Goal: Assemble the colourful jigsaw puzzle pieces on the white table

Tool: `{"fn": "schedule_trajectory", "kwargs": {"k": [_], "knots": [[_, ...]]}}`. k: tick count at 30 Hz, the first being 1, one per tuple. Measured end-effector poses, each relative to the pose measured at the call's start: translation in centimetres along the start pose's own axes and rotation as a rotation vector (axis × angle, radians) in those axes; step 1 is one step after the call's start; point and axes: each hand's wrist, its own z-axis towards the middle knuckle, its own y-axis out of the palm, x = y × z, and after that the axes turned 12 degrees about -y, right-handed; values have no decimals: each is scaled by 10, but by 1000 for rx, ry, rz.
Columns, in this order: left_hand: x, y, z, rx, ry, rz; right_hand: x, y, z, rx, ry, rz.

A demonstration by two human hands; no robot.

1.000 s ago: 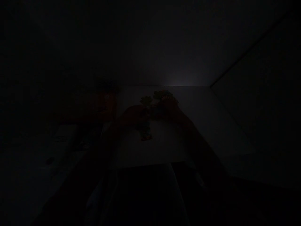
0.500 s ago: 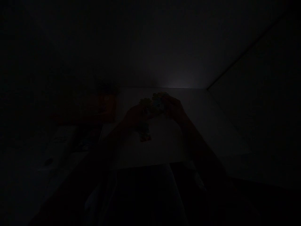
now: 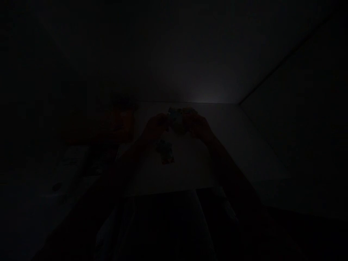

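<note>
The scene is very dark, so details are faint. Near the far edge of a pale table, my left hand (image 3: pixel 156 125) is closed at the left edge of some greenish, knobby-edged jigsaw puzzle pieces (image 3: pixel 176 117). From the right, my right hand (image 3: pixel 199 127) grips the same cluster, with its fingers bent over the near right side. Whether these pieces are joined or only overlap I cannot make out. Closer to me, another group of puzzle pieces (image 3: pixel 166 152) with a red lower edge lies on the table, right of my left forearm.
The pale table (image 3: pixel 195 166) meets a wall (image 3: pixel 212 79) at the back. On the left stands an orange-red box-like thing (image 3: pixel 123 125). Dim papers or a book (image 3: pixel 100 159) lie in front of it. My legs (image 3: pixel 174 217) are below the table's near edge.
A green piece at my left fingers has shifted or turned toward the cluster at my right hand. My left hand has moved slightly up, showing more of the pieces on the table.
</note>
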Motion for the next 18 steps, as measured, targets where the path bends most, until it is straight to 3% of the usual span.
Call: {"fn": "schedule_trajectory", "kwargs": {"k": [3, 5, 8, 11, 14, 18], "knots": [[-7, 3, 2, -37, -11, 15, 2, -3, 2, 9, -9, -15], [-13, 5, 2, -31, 25, 102, 6, -17, 4, 119, -33, -53], [-21, 5, 0, 15, 134, 429, 20, -57, 7, 422, -57, -203], [-27, 3, 0, 42, 207, 750, 40, -102, 3, 581, 44, -364], [-29, 1, 4, 18, 246, 845, 56, -127, -7, 550, 269, -558], [-31, 3, 8, -106, 408, 856, 59, -127, -14, 464, 436, -730]]}}
